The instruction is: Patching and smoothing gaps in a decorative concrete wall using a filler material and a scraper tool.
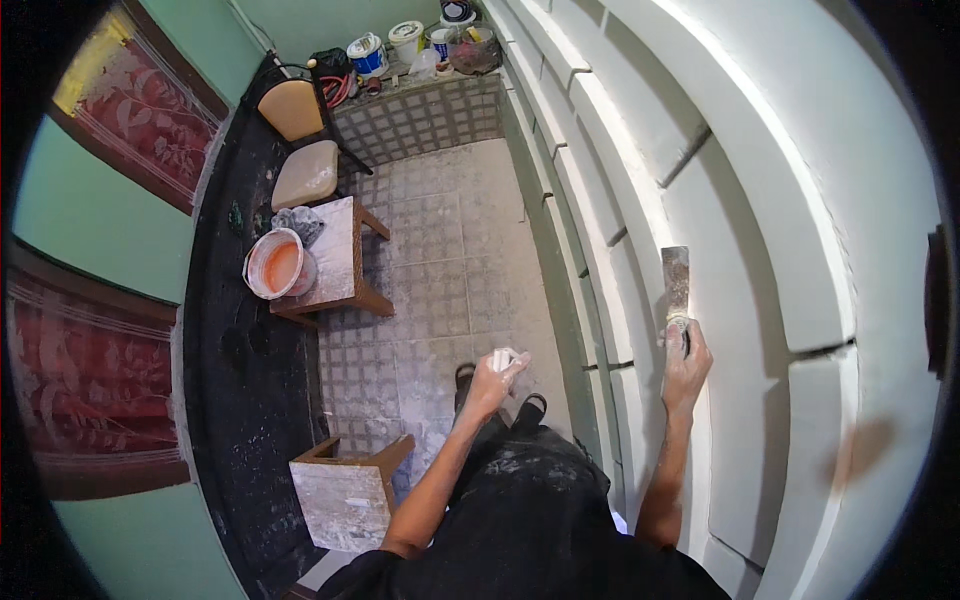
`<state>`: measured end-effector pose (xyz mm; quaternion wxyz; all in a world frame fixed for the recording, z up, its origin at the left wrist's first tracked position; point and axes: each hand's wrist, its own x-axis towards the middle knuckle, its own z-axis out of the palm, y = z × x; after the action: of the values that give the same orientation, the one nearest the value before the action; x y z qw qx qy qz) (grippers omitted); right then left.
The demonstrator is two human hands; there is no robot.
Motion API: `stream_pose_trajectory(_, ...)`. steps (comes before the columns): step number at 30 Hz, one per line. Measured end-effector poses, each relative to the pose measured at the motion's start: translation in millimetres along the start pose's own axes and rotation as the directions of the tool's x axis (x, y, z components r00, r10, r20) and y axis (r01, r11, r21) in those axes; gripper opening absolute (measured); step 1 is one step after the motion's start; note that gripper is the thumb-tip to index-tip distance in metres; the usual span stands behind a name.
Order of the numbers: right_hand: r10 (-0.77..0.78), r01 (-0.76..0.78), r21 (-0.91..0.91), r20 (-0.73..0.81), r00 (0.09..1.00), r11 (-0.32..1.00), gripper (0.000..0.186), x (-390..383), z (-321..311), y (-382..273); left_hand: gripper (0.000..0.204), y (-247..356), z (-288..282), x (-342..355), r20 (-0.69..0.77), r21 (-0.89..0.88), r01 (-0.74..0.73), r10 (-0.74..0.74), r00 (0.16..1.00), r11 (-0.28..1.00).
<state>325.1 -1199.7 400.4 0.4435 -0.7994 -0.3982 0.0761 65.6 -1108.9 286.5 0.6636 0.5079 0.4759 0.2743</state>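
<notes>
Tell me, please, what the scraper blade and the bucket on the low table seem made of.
Scraper blade: probably metal, dull, going by its flat grey face with rust-like brown stains.
Bucket: likely white plastic, smeared, given its smooth, rounded wall.

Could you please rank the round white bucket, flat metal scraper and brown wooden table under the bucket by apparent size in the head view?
1. Brown wooden table
2. Round white bucket
3. Flat metal scraper

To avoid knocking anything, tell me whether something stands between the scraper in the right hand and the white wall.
Nothing visible does: the right hand holds the scraper before the white wall; whether scraper and wall touch is unclear.
</notes>
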Motion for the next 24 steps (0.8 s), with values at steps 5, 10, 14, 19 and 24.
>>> stream_pose_trajectory(5,0.004,-0.001,0.043,-0.082,0.997,0.999,0.024,35.8,35.5,-13.3,0.014,8.4,-42.3,42.4,0.038,-0.138,0.152,-0.148,0.988,0.979)
stream_pose_trajectory(10,0.042,-0.041,0.008,-0.081,0.996,0.999,0.028,71.5,78.5,-12.3,0.025,53.5,-91.1,102.6,0.109,-0.192,0.012,0.009,0.994,0.981)
stream_pose_trajectory(14,0.154,-0.116,-0.372,0.073,0.985,0.921,0.036,88.6,103.5,-7.9,0.033,95.2,-128.1,156.5,0.320,-0.242,-0.072,0.150,0.936,0.968)
stream_pose_trajectory(19,0.333,-0.316,-0.247,0.026,0.943,0.916,0.044,112.9,118.3,-36.4,0.037,97.7,-138.2,228.6,0.508,0.417,-0.260,0.013,0.861,0.871)
stream_pose_trajectory(24,0.113,-0.127,-0.263,-0.067,0.991,0.957,0.040,143.1,141.5,-35.5,0.045,129.9,-73.2,274.5,0.530,0.538,-0.500,0.189,0.826,0.679)
